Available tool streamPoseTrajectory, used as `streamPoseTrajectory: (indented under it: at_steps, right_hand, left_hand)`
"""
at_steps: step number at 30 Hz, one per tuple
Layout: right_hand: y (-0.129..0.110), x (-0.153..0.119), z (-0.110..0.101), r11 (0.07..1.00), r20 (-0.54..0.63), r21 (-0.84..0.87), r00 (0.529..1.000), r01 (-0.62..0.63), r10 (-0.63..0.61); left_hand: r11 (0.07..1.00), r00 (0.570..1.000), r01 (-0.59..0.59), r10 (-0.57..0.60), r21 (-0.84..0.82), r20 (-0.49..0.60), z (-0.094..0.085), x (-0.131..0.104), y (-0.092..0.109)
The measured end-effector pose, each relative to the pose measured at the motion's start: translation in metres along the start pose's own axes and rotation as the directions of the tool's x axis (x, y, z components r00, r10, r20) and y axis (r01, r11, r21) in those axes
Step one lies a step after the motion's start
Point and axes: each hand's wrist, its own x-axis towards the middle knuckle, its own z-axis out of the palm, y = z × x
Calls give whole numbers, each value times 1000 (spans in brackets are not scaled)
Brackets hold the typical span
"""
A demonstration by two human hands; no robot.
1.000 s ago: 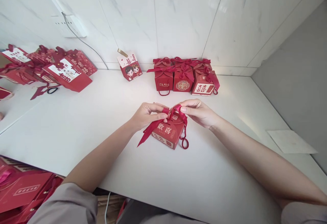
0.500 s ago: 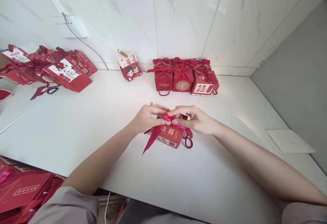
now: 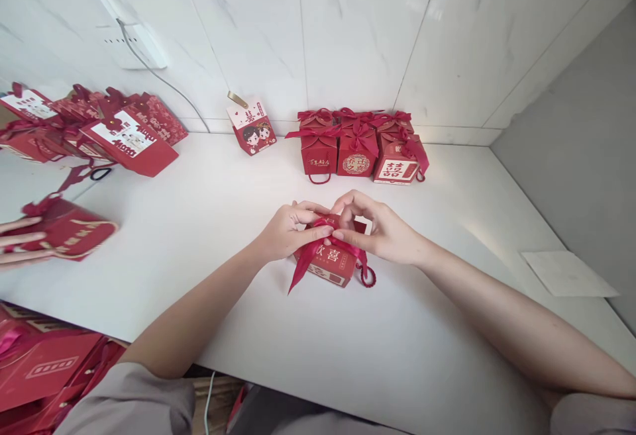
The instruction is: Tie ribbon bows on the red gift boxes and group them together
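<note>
A red gift box [image 3: 325, 264] with pale characters lies on the white table in front of me. Pink-red ribbon [image 3: 303, 266] crosses its top, one tail hanging over the near left side. My left hand [image 3: 291, 230] pinches the ribbon at the middle of the box top, thumb and fingers together. From the right, my right hand [image 3: 377, 230] touches the ribbon with thumb and index finger curled round it. The crossing of the ribbon is partly hidden by my fingertips. A dark red cord loop [image 3: 367, 276] sticks out at the box's right side.
Several ribboned red boxes [image 3: 356, 157] stand by the wall. A small box with cartoon figures [image 3: 254, 136] is left of them. At far left, another person's hand [image 3: 22, 243] holds a red box [image 3: 79, 230] near piled bags [image 3: 129, 144]. White paper [image 3: 566, 273] lies right.
My right index finger has lifted and curled back, and the raised pink loop between my hands is flatter. The ribbon tail shifted right. Another person's hand with a red box has appeared at left.
</note>
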Motion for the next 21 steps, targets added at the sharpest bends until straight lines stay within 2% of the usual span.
streamPoseTrajectory:
  at_steps: [3, 7, 11, 14, 17, 21]
  right_hand:
    - [-2, 0, -1, 998, -50, -11, 997, -60, 59]
    - [-1, 1, 1, 995, -57, -67, 996, -71, 67]
    - [-1, 0, 3, 993, -39, -88, 996, -80, 77]
    - [-2, 1, -1, 993, -23, -15, 993, -120, 119]
    - [-2, 2, -3, 982, -17, 94, 986, -164, 166]
    - [-3, 0, 1, 985, -28, 32, 985, -170, 171]
  left_hand:
    - [998, 999, -42, 44, 54, -29, 1, -1, -2]
    - [986, 995, -85, 91, 147, -37, 1, -1, 0]
    - [991, 996, -75, 80, 111, -43, 3, -1, 1]
    - [995, 996, -68, 72, 68, -51, 3, -1, -1]
    - [992, 995, -73, 80, 107, -58, 3, -1, -1]
    - [972, 992, -120, 127, 202, -23, 1, -2, 1]
